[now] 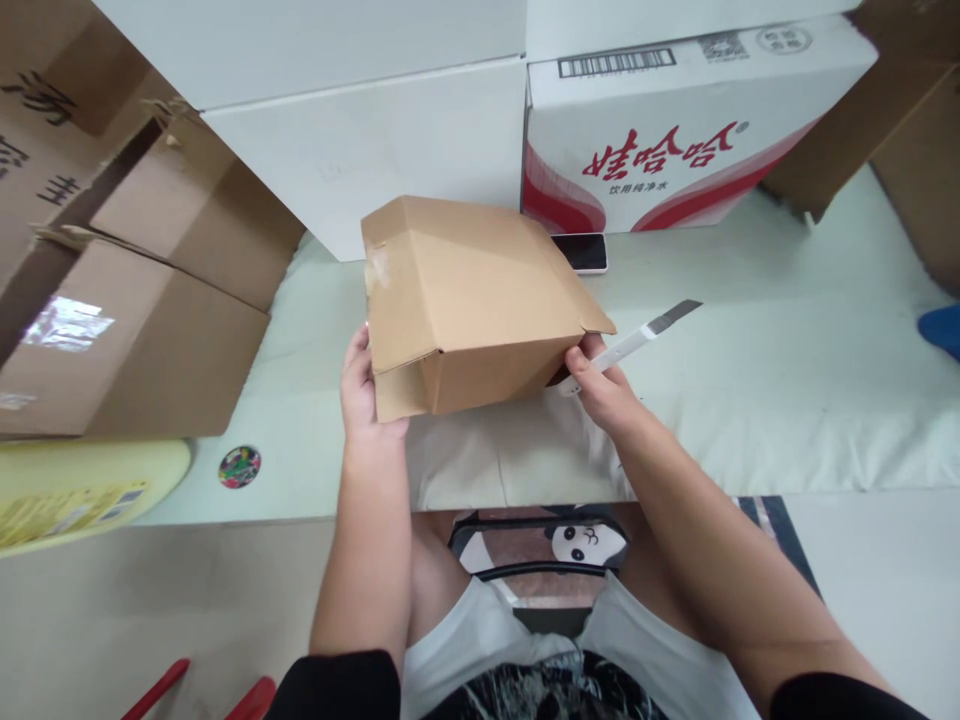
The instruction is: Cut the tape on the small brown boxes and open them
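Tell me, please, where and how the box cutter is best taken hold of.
I'd grip the box cutter by its white handle, coming from the person's side: the bare blade points forward and right, away from the right hand holding the handle.

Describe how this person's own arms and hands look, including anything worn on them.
Black sleeves leave both forearms bare. The left hand and right hand are ungloved; no watch or bracelet shows.

Carton (487,280) before phone (590,253), knife (636,345) right, disc (240,467) left
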`<control>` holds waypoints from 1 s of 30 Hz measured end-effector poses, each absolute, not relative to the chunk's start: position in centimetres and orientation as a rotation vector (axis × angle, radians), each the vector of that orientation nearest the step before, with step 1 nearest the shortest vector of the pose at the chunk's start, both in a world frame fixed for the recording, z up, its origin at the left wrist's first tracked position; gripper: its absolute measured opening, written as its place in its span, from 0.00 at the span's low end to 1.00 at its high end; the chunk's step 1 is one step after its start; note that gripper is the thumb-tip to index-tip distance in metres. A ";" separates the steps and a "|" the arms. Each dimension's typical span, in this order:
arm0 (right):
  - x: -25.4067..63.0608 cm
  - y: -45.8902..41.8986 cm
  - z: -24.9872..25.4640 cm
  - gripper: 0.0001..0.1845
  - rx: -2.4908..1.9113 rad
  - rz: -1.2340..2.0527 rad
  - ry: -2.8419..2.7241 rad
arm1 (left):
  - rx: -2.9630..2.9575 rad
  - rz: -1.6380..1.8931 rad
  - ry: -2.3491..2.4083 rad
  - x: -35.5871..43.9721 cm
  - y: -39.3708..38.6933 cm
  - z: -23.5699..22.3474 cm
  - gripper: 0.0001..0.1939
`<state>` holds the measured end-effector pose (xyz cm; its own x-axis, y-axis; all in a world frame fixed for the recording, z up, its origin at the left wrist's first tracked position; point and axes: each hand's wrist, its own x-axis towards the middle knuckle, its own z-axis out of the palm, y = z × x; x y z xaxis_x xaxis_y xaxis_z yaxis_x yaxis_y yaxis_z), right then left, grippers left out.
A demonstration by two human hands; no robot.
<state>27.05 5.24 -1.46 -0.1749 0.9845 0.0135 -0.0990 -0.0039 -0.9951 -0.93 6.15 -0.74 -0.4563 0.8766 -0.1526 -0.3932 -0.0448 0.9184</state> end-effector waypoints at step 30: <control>28.0 5.5 -1.7 0.33 -1.091 1.248 -1.243 | 0.666 1.747 1.437 1.2 5.6 0.4 0.16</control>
